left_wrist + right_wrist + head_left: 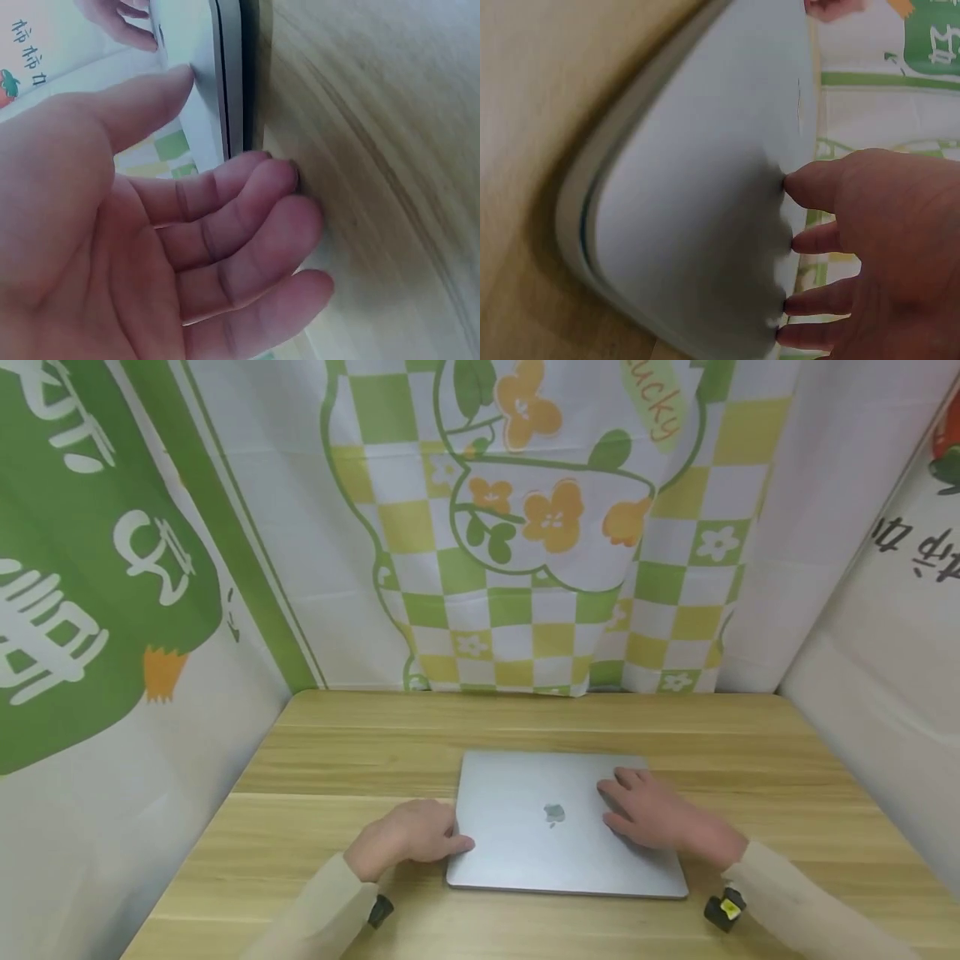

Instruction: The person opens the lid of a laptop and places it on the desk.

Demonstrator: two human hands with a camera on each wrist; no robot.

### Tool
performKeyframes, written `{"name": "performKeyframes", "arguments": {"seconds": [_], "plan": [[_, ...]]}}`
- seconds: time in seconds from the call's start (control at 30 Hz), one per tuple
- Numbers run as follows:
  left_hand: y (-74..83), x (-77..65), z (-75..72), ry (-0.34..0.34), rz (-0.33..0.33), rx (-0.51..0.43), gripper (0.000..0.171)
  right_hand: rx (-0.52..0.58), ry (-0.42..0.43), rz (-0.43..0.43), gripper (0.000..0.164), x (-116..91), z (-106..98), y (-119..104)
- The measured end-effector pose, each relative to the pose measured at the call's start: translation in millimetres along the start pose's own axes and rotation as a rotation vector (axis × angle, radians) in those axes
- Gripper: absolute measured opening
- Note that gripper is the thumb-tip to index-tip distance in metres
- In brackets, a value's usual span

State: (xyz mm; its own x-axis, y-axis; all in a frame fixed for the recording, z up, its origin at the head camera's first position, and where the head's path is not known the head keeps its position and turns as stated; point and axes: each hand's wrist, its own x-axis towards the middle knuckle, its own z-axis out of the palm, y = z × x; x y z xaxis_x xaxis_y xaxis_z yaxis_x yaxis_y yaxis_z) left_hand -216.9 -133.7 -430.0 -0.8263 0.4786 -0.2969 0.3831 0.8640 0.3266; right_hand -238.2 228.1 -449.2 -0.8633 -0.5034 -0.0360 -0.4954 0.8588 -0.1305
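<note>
A closed silver laptop with an apple logo on its lid lies flat on the wooden table. My left hand is at its left edge, the thumb resting on the lid. In the left wrist view the loosely bent fingers lie beside the laptop's side, close to the tabletop; no firm grip shows. Over the right part of the lid is my right hand, fingers spread. The right wrist view has its fingertips touching the lid from above, the palm raised off it.
The wooden table reaches back to a checkered, flower-printed curtain. Printed cloth walls stand at the left and right. Small dark devices sit at the left cuff and right cuff.
</note>
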Motion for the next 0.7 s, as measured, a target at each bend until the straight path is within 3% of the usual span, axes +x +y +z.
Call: {"name": "performKeyframes", "arguments": {"seconds": [0.37, 0.7], "plan": [[-3.3, -7.2, 0.3, 0.131, 0.010, 0.055, 0.031, 0.028, 0.040, -0.186, 0.045, -12, 0, -34], [-1.8, -12.4, 6.2, 0.234, 0.066, 0.203, 0.047, -0.129, 0.135, -0.403, 0.045, -22, 6, -54]]}}
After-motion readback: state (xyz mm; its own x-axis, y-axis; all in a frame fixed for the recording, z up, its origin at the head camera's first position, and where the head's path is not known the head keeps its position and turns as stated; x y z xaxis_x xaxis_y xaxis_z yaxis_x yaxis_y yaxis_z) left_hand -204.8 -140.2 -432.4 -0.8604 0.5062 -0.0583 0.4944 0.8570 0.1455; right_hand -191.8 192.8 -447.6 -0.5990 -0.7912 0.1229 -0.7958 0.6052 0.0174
